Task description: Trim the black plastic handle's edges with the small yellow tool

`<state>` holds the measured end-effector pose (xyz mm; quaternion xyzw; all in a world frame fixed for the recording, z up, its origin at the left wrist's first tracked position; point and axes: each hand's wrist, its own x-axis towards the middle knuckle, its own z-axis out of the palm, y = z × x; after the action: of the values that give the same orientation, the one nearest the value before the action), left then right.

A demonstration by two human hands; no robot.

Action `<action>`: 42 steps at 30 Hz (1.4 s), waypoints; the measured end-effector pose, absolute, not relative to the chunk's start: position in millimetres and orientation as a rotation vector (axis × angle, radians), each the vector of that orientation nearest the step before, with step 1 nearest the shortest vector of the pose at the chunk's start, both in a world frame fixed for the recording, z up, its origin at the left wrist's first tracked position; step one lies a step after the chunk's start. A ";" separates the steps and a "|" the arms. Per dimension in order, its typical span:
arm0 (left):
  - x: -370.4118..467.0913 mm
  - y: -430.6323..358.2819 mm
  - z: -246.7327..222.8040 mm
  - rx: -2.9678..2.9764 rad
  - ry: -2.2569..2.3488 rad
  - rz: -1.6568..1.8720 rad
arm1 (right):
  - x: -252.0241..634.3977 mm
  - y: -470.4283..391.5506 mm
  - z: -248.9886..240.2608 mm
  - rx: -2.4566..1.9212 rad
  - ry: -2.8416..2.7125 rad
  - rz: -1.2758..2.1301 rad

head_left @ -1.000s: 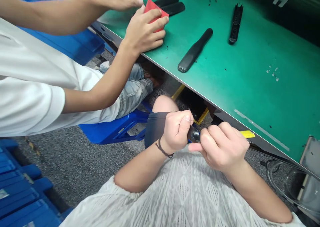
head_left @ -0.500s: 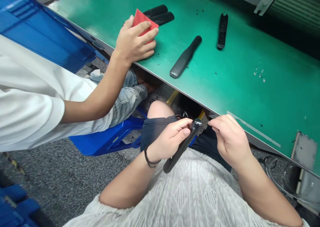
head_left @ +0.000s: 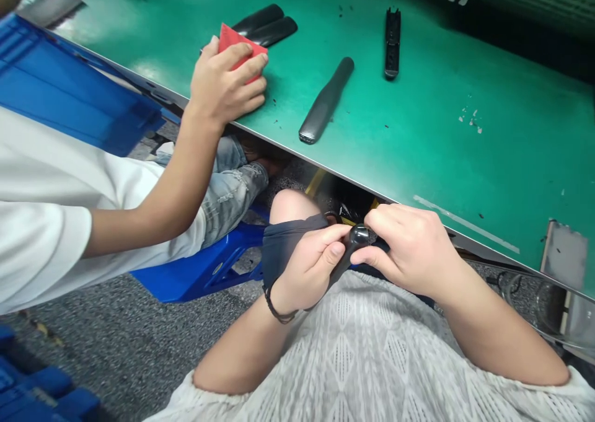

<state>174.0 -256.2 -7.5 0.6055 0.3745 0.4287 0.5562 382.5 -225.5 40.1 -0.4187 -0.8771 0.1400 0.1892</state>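
Change since half a second ago: my right hand [head_left: 411, 248] has come back onto the rounded end of the black handle [head_left: 354, 239], where before it hovered apart from it.

Grip: my left hand [head_left: 310, 262] is wrapped around the handle's shaft, fingers closed on it, thumb along the side. My right hand pinches the rounded tip between thumb and fingertips. The handle sits in my lap, below the edge of the green table [head_left: 488, 100], over my knee.

Around: a white knitted top under my forearms; a dark cord on my left wrist.

On the table: one grey handle [head_left: 325, 101] lying loose near the edge; one open black shell [head_left: 392, 34] farther back; two black handles [head_left: 264, 25] side by side.

Beside me: another person's hand [head_left: 223, 87] pressing a red pad [head_left: 238, 43] on the table; a blue stool [head_left: 204, 267] under that person.
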 end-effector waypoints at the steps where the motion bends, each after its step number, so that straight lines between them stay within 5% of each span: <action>1: 174.0 -256.9 -8.0 1.437 0.888 1.015 | 382.2 -225.5 41.0 -1.171 -2.465 0.358; 16: 189.4 -261.2 -1.4 1.255 1.014 1.137 | 368.1 -242.0 31.7 -1.236 -2.355 -0.153; 42: 205.6 -225.2 5.5 0.762 1.031 1.350 | 362.7 -266.3 9.5 -1.054 -2.574 0.148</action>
<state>205.6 -225.2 5.5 0.3284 0.4443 0.5817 0.5970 362.7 -266.3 9.5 -0.3725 -0.9094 0.0524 0.1774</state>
